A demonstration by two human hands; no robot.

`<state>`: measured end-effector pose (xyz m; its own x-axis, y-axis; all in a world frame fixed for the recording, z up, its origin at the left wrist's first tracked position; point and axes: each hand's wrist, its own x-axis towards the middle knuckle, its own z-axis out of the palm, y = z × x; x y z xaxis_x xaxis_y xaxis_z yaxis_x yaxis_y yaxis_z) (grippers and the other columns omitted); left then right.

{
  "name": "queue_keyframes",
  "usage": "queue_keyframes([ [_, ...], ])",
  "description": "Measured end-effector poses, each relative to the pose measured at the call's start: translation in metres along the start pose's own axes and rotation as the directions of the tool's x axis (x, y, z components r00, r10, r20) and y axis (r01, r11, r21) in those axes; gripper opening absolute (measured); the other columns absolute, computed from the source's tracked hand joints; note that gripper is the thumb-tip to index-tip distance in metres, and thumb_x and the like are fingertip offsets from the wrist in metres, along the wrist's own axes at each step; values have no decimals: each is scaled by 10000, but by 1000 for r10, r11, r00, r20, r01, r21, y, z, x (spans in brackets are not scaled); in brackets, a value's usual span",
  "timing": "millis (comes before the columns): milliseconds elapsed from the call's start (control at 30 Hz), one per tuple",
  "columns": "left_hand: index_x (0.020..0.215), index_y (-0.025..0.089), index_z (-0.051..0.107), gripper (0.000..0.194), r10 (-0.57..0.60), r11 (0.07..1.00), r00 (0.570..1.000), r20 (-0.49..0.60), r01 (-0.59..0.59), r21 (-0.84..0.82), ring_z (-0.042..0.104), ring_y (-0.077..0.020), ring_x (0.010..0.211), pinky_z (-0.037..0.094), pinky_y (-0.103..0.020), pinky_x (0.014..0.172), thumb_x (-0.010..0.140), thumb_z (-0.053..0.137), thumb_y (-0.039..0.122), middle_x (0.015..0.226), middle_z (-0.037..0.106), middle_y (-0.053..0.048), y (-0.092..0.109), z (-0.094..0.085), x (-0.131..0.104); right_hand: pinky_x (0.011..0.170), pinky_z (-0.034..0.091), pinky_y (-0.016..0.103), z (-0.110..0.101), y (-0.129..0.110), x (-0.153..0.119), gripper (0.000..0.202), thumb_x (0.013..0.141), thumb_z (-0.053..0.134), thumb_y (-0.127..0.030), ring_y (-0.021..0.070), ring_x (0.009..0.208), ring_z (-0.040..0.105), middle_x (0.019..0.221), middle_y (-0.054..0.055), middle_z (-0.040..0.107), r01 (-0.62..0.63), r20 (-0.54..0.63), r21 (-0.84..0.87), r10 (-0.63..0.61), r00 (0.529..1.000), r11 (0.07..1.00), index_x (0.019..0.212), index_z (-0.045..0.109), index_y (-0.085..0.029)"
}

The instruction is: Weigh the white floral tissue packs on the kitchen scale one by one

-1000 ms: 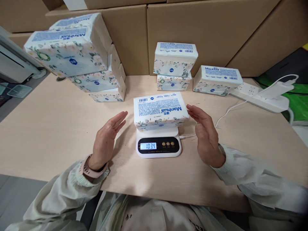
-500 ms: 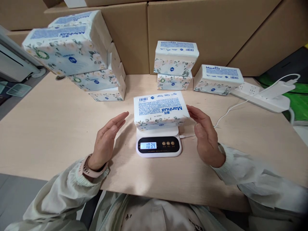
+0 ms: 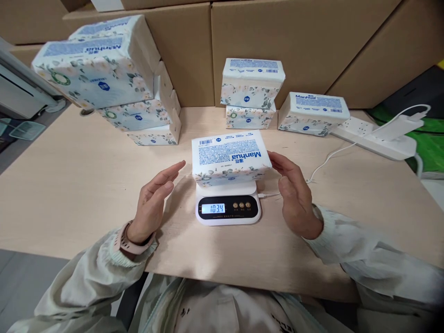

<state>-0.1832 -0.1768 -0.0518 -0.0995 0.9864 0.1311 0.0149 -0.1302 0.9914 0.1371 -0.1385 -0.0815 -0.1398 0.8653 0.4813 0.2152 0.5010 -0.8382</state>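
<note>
A white and blue pack of tissues [image 3: 231, 155] with a floral side rests on a white digital kitchen scale [image 3: 228, 210], whose lit display reads 103.4. To the left of the pack, my left hand [image 3: 154, 201] is open with fingers stretched out, a gap between it and the pack. My right hand [image 3: 294, 196] is open too, its fingertips close by the pack's right end; whether they touch it I cannot tell. Neither hand grips anything. A pink watch strap [image 3: 133, 240] is on my left wrist.
A tall stack of tissue packs [image 3: 100, 74] stands at the left. Behind the scale are two stacked packs [image 3: 252, 88] and a single pack [image 3: 314, 113]. A white power strip [image 3: 378, 138] with a cable [image 3: 324, 164] lies right. Cardboard boxes [image 3: 277, 37] line the back.
Almost nothing differs. The view has shifted slightly; both hands keep their places beside the pack, and the scale still shows 103.4.
</note>
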Motion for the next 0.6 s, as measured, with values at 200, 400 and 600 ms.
queue_keyframes([
  [200, 1379, 327, 782, 397, 21, 999, 998, 60, -22, 29, 425, -360, 1608, 206, -622, 1406, 1021, 693, 475, 1551, 652, -29, 2, -1, -2, 1267, 468, 563, -1, 0, 0, 503, 1099, 497, -443, 294, 1486, 569, 1600, 54, 607, 1, 2, 8, -1, 1000, 1000, 1593, 518, -349],
  [400, 1462, 363, 717, 503, 16, 994, 974, 227, -40, 102, 253, -353, 1679, 51, -623, 1423, 998, 714, 556, 1657, 532, 8, -4, 3, -5, 1300, 401, 639, 0, 0, -3, 619, 1075, 556, -486, 328, 1550, 485, 1678, 59, 519, -29, 144, -110, 45, 989, 993, 1664, 388, -390],
  [600, 1486, 360, 694, 488, 164, 980, 929, 332, -193, 56, 327, -344, 1654, 238, -609, 1399, 1010, 729, 465, 1637, 565, 3, 27, 29, 29, 1321, 386, 644, -1, -10, 31, 700, 1040, 608, -529, 360, 1555, 465, 1655, 91, 511, 96, 110, -162, -78, 991, 982, 1667, 348, -358],
])
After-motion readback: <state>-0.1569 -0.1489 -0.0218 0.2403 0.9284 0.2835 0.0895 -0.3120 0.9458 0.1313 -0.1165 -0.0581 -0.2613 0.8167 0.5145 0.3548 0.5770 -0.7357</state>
